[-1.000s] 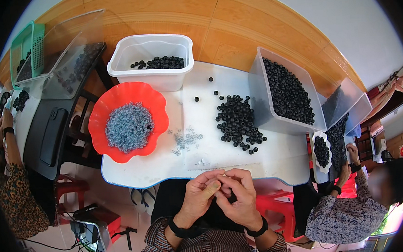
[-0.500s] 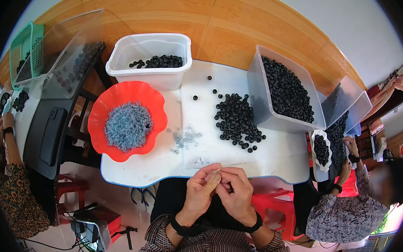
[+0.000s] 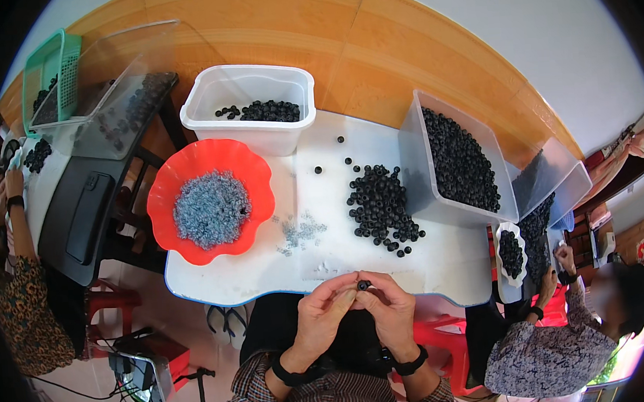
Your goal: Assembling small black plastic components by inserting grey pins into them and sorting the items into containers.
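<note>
My left hand (image 3: 322, 317) and my right hand (image 3: 390, 309) meet at the table's near edge, fingers bent and fingertips almost touching. Between the right thumb and fingers sits a small round black piece (image 3: 364, 285) with a hole facing up. My left thumb and forefinger are pinched together beside it; whatever is in that pinch is too small to make out. Just beyond my hands, a loose pile of black pieces (image 3: 377, 201) lies on the white table (image 3: 325, 249). To the left, a red wavy-rimmed bowl (image 3: 161, 203) holds many small clear bluish pieces (image 3: 210, 209).
A white tub (image 3: 252, 135) with black pieces stands at the back left, a translucent bin (image 3: 428, 194) full of them at the right. Small clear pieces (image 3: 302, 230) are scattered mid-table. Co-workers sit at the left (image 3: 27, 315) and right (image 3: 552, 349). A red stool (image 3: 448, 341) stands beside me.
The black piece, mostly hidden in my right fingers before, now shows at the fingertips. My hands have opened out slightly from each other. The whole view has shifted a little, so the table appears lower.
</note>
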`<state>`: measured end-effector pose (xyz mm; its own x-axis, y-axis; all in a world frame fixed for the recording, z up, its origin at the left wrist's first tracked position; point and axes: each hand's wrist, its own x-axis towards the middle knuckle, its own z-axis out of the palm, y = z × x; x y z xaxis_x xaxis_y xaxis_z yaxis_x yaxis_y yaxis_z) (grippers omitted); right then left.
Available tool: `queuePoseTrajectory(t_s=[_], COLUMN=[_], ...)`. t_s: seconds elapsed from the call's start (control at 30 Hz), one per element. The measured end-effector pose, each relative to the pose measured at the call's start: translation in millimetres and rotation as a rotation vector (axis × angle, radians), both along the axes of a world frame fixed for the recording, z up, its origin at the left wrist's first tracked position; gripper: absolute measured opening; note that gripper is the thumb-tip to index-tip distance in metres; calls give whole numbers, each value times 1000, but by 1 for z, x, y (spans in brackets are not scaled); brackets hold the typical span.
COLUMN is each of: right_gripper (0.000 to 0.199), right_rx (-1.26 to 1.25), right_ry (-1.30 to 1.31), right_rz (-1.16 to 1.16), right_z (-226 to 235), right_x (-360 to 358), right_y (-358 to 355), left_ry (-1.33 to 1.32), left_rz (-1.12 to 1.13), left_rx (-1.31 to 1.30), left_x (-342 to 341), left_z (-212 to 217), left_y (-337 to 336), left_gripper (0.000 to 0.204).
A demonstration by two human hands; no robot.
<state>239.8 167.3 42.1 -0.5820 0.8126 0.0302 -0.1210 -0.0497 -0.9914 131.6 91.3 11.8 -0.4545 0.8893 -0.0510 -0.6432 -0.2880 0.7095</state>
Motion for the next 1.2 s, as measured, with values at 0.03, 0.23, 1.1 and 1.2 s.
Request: queuePoseTrajectory(t_s=[0.03,0.23,1.1,1.2], right_gripper=[33,33,18,13], right_rx=[4,67,746,796], right_ry=[1,-59,-390,-392], right_rz=[3,15,-145,-165], right_z=[1,3,-17,-20], right_x=[-1,-4,4,10], right_y=[0,-1,-1,-6], left_ry=[-8,-52,-252,-225], left_rz=[15,13,160,284], left_rx=[-8,5,-75,2], left_x=[0,-5,-90,-120], left_z=[-1,-4,60,71], left_y=[0,0,75,99], left_gripper=[29,24,25,25])
